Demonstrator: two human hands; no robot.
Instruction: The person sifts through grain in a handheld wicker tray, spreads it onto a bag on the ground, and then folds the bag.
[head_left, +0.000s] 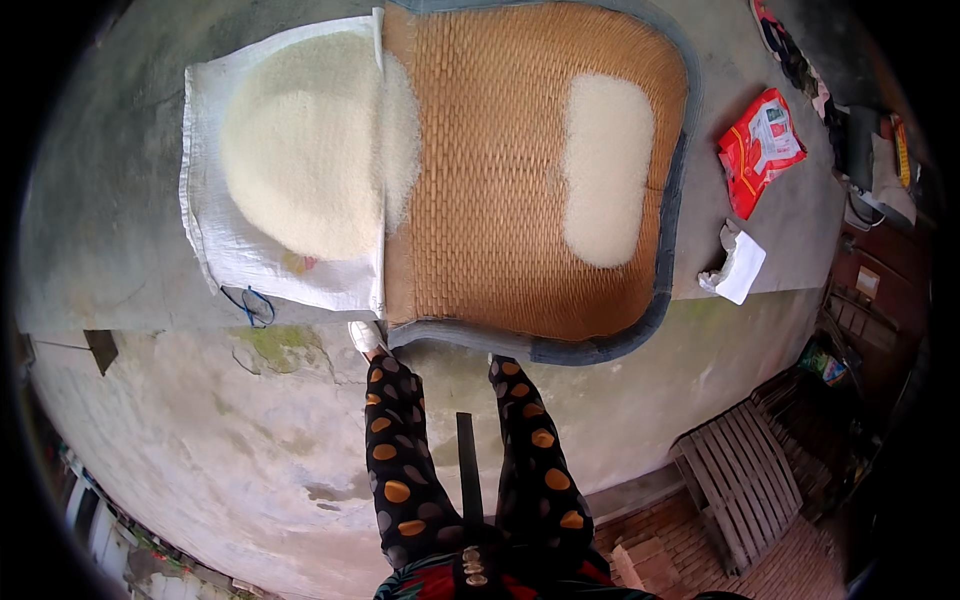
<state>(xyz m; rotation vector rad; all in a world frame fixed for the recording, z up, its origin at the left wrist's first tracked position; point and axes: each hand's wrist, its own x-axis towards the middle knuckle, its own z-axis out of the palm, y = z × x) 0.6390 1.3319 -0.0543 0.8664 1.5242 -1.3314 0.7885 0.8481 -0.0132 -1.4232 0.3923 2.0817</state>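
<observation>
Neither of my hands is in view. Before me on the concrete lies a woven winnowing basket (487, 165) with a grey-blue bound rim. A long heap of white grain, like rice, (607, 169) rests towards its right end. At the basket's left edge a white woven plastic sack (202, 172) lies flat, with a large rounded heap of the same grain (307, 157) on or in it. Some of that grain spreads across the sack's edge onto the basket. A blue cord (256, 306) is at the sack's lower left corner.
Right of the basket lie a red plastic packet (757, 150) and a torn white piece (739, 266), perhaps foam or card. A slatted wooden rack (742, 480) stands at the lower right on bricks. A white shoe (365, 336) is near the sack. Shoes line the upper right.
</observation>
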